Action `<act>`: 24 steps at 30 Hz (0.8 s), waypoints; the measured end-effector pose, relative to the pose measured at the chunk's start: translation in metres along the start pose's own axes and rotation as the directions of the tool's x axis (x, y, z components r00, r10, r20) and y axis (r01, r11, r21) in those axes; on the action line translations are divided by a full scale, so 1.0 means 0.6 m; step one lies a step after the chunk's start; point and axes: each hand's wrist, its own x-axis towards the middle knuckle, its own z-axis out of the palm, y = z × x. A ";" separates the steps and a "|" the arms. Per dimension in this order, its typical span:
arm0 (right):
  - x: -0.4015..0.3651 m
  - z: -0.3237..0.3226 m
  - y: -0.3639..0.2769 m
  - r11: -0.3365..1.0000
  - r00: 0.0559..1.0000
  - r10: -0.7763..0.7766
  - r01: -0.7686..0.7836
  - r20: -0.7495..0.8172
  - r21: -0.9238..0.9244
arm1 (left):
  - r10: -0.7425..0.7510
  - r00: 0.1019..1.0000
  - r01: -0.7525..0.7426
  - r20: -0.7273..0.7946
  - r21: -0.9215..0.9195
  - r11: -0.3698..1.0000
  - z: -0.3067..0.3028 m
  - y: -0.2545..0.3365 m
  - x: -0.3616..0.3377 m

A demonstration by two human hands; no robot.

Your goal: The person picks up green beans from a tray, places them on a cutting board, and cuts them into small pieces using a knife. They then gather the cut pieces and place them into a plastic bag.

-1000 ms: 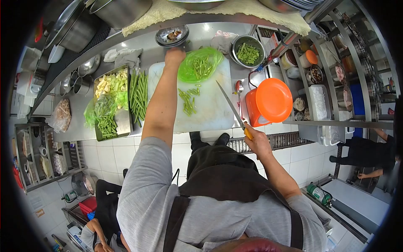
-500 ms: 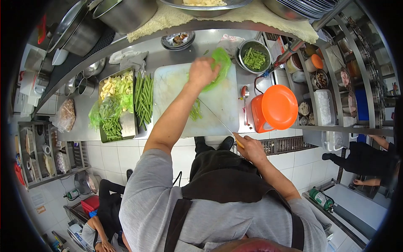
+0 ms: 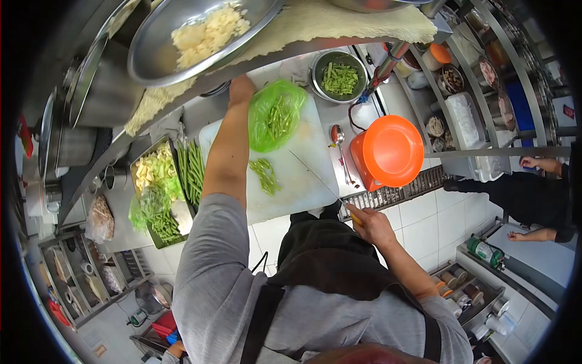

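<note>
My right hand (image 3: 374, 227) grips the yellow handle of a knife (image 3: 312, 173), its thin blade over the right part of the white cutting board (image 3: 303, 197). My left hand (image 3: 242, 88) reaches to the board's far left edge, beside dark dishes mostly hidden by the shelf; its fingers are hard to make out. A green plastic bag (image 3: 276, 115) with cut green beans in it lies on the board. Nearer me is a small pile of cut beans (image 3: 265, 176). Left of the board, whole green beans (image 3: 190, 170) lie beside a metal tray (image 3: 162, 244) of chopped vegetables.
A metal bowl of cut greens (image 3: 339, 77) stands behind the board. To the right are a spoon (image 3: 338, 134) and an orange scale (image 3: 388, 151). Overhead, a shelf holds a large metal bowl (image 3: 145, 54). Another person (image 3: 527, 194) is at the far right.
My left hand has moved away from the green bag towards the back left, and the bag now lies spread on the board. The whole view has turned and shifted. The knife stays in my right hand.
</note>
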 end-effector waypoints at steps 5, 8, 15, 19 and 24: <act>0.017 -0.005 0.006 1.000 1.000 0.015 -0.015 -0.003 -0.002 | -0.028 0.976 0.017 -0.218 -0.051 0.999 0.019 -0.024 0.042; 0.019 -0.003 0.010 1.000 1.000 0.009 -0.009 -0.005 0.021 | 0.009 0.920 -0.021 -0.392 -0.026 0.999 0.046 -0.034 0.078; 0.019 -0.003 0.013 0.999 1.000 0.029 -0.029 -0.007 0.018 | 0.133 0.989 -0.138 -0.068 -0.069 0.988 0.009 0.002 0.058; 0.021 -0.004 0.014 1.000 1.000 0.008 -0.008 -0.014 0.017 | 0.273 0.945 -0.252 0.181 -0.132 0.959 -0.015 0.042 0.016; 0.027 -0.011 0.016 1.000 1.000 -0.016 0.016 -0.007 -0.021 | 0.045 0.996 -0.053 -0.078 -0.101 0.994 0.021 0.062 0.013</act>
